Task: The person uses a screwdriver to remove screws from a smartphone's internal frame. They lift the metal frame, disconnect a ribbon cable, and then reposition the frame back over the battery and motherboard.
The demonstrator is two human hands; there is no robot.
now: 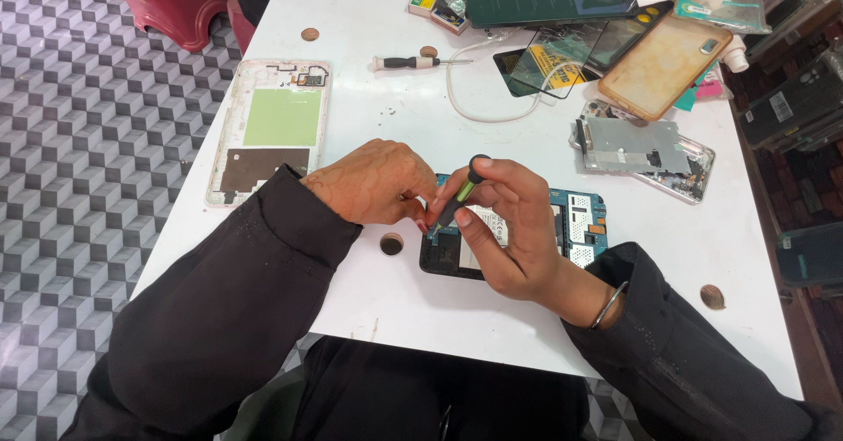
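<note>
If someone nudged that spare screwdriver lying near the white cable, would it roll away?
Probably a little. The spare screwdriver has a round black handle and lies flat on the smooth white table, so it may roll sideways. It looks small and light, easy to lift. The thin metal tip seems stiff.

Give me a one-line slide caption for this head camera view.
Right hand works a small screwdriver into an opened phone while the left hand steadies it on a white table.
</note>
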